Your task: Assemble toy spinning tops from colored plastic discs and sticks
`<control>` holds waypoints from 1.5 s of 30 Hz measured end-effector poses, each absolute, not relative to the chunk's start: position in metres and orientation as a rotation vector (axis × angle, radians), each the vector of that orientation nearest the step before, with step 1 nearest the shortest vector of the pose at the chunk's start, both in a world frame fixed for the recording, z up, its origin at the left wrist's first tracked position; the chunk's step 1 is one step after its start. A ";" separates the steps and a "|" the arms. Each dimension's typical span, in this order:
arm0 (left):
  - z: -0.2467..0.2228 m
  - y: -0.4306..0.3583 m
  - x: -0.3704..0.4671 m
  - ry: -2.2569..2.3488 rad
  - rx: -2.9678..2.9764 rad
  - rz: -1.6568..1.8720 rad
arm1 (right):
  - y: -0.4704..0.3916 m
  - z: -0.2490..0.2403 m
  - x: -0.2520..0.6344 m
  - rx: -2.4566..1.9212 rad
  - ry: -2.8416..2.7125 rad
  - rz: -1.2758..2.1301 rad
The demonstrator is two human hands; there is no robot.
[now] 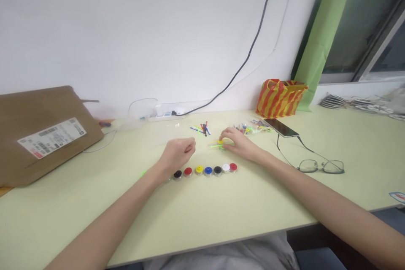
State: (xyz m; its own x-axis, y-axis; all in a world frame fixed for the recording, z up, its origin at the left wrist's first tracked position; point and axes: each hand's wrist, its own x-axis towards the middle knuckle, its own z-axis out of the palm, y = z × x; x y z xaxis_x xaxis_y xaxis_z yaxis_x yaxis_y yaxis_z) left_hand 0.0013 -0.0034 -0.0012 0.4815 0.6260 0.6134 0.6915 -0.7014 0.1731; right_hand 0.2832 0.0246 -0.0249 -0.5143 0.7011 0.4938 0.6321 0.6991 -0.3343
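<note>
My left hand is closed in a loose fist above the table, just behind a row of small round pieces; whatever it may hold is hidden. My right hand has its fingertips around a small yellow-topped round piece, beside thin yellow-green sticks. In the row, coloured caps sit on clear bases: a black one, a red one, a yellow one, a blue one and others further right. Part of the row's left end lies behind my left wrist.
Behind my hands lies a pile of coloured sticks, with more in a clear bag. A phone, glasses and a striped bag stand right; a cardboard box left. A power strip is along the wall.
</note>
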 end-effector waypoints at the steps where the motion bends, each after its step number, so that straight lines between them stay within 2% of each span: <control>1: -0.002 -0.003 0.001 -1.166 -2.622 -1.022 | 0.026 -0.026 0.283 -1.021 -2.290 0.158; 12: -0.002 -0.003 0.000 -1.167 -2.651 -0.988 | 0.046 -0.033 0.280 -1.090 -2.372 0.083; 17: -0.003 -0.004 0.002 -1.108 -2.698 -0.947 | 0.038 -0.018 0.286 -1.054 -2.338 0.013; 19: -0.003 -0.005 0.004 -1.081 -2.710 -0.935 | 0.027 -0.004 0.290 -1.008 -2.332 0.111; 25: -0.003 -0.006 0.005 -1.033 -2.750 -0.912 | -0.012 0.033 0.295 -1.017 -2.580 0.787; 31: -0.003 -0.007 0.007 -0.999 -2.770 -0.859 | -0.022 0.034 0.289 -1.034 -2.581 1.053; 35: -0.003 -0.009 0.009 -0.982 -2.794 -0.842 | -0.019 0.031 0.293 -1.082 -2.624 1.026; 41: -0.002 -0.012 0.013 -0.962 -2.793 -0.825 | -0.010 0.026 0.303 -1.302 -2.645 0.703; 45: -0.001 -0.013 0.015 -0.938 -2.781 -0.824 | -0.010 0.027 0.308 -1.307 -2.651 0.669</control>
State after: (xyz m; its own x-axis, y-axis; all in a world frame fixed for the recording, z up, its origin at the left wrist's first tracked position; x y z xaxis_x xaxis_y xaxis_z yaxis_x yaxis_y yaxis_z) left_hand 0.0150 -0.0131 -0.0009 0.6656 0.5348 0.5205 0.5851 -0.8069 0.0809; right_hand 0.3078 -0.0096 0.0266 -0.6229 0.7767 -0.0933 0.7280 0.5318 -0.4327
